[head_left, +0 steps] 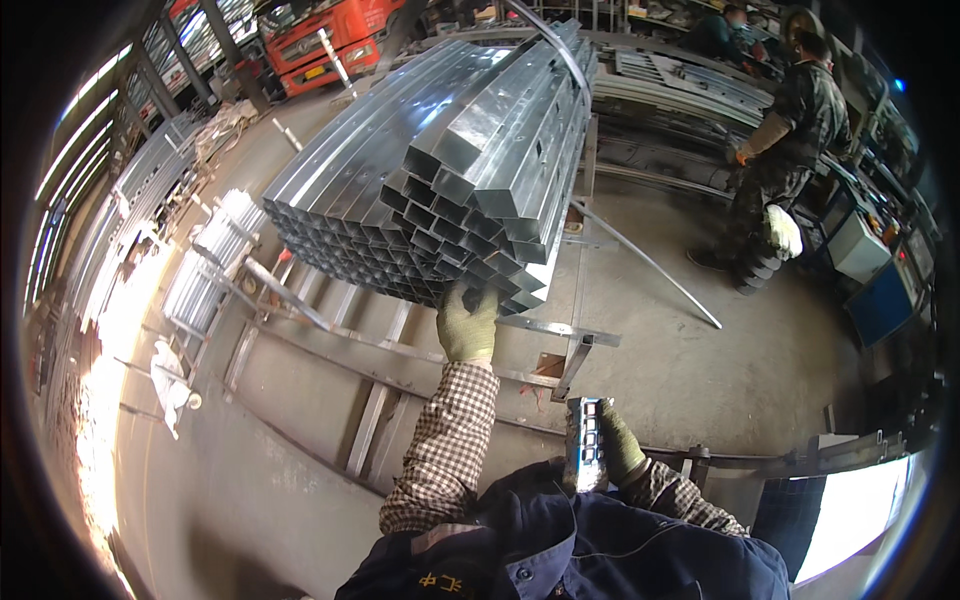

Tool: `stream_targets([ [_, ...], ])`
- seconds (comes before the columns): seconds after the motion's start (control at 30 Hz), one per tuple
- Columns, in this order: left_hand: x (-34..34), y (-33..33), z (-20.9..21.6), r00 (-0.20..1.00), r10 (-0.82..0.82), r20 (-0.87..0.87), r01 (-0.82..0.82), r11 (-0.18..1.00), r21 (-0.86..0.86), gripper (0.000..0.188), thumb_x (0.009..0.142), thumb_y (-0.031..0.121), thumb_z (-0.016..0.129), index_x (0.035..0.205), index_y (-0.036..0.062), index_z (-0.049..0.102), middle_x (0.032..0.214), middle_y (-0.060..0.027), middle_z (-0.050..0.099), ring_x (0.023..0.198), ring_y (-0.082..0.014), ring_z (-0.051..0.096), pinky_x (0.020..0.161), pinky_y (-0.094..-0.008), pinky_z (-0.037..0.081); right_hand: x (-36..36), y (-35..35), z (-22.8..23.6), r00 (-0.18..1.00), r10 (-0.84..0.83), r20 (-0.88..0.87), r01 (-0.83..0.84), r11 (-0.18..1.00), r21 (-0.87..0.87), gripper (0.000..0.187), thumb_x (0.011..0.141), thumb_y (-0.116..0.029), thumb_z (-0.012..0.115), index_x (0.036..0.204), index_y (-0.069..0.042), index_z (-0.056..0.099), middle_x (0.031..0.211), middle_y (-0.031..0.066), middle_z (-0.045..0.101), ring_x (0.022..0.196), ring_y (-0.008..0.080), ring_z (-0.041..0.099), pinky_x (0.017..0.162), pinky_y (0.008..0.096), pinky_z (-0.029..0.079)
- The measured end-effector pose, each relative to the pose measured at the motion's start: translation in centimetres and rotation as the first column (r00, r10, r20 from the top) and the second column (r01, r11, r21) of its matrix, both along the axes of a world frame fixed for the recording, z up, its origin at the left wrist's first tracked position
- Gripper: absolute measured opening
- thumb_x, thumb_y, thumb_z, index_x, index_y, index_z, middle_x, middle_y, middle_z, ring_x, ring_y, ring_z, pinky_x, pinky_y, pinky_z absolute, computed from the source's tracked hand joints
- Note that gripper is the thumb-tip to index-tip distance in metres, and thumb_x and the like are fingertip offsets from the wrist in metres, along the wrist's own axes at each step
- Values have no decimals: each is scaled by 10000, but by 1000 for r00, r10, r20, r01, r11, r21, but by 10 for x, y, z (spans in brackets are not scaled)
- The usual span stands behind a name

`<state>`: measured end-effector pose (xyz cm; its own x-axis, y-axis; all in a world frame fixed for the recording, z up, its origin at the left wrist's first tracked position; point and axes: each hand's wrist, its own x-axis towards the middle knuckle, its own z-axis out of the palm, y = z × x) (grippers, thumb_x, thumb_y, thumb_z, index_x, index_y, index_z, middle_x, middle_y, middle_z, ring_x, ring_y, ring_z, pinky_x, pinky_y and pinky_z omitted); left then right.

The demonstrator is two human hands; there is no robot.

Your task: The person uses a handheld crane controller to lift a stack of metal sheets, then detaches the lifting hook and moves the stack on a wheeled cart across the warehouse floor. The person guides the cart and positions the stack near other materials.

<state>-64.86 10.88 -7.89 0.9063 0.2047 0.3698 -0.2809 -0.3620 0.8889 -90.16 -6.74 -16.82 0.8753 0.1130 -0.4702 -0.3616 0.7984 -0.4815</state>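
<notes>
A large stack of shiny square steel tubes (430,150) lies on a metal rack, its open ends toward me. My left hand (467,325), in a yellowish-green work glove, has its fingers curled at the lowest tube ends and grips one there; the fingertips are partly hidden among the ends. Close to my body, my right hand (622,448), gloved alike, is closed around a short silvery metal bar with a row of rectangular openings (585,440). Its near end reaches my dark blue jacket (600,545).
A metal rack frame (400,352) with crossbars stands below the stack. One thin rod (660,272) leans toward the floor at the right. A person in camouflage clothing (800,125) stands beyond, near a workbench. More tubes (215,255) lie left; a red truck (325,45) is behind.
</notes>
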Motion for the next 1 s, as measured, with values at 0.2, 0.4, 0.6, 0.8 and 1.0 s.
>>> stream_targets([
  [0.2,23,-19,6,998,63,11,-62,994,-87,409,819,262,854,1111,1,731,1038,-158,751,937,-310,707,848,-422,547,-21,2,10,998,-18,-55,21,999,50,541,1014,-582,585,1238,-96,662,986,71,735,837,213,711,787,390,611],
  [0.4,38,-31,13,994,113,4,-113,994,-3,425,875,326,799,1146,7,730,1085,-183,758,1023,-300,720,916,-396,537,-8,-12,-12,1000,-7,4,8,997,-83,555,1046,-587,515,1302,-111,639,953,31,728,799,205,712,737,377,605],
  [0.6,18,-24,40,989,143,49,-139,988,-73,398,860,290,788,1149,23,725,1148,-190,736,1078,-367,693,952,-423,540,3,-23,-25,993,111,46,-108,993,-53,604,1011,-629,550,1348,-133,629,1018,32,712,846,192,686,780,359,584],
  [0.8,3,-26,57,985,155,70,-146,982,-116,410,860,257,764,1199,33,713,1175,-198,732,1110,-355,698,959,-414,549,6,-37,-37,971,234,46,-233,972,-33,601,1007,-641,546,1319,-133,632,1007,37,707,842,197,685,772,365,583],
  [1.0,2,-32,55,972,210,106,-206,977,-48,446,857,311,757,1188,18,698,1171,-199,722,1063,-379,702,932,-457,562,14,-56,-72,939,345,21,-345,939,-1,603,999,-642,562,1317,-135,631,1040,41,706,868,199,680,795,367,580],
])
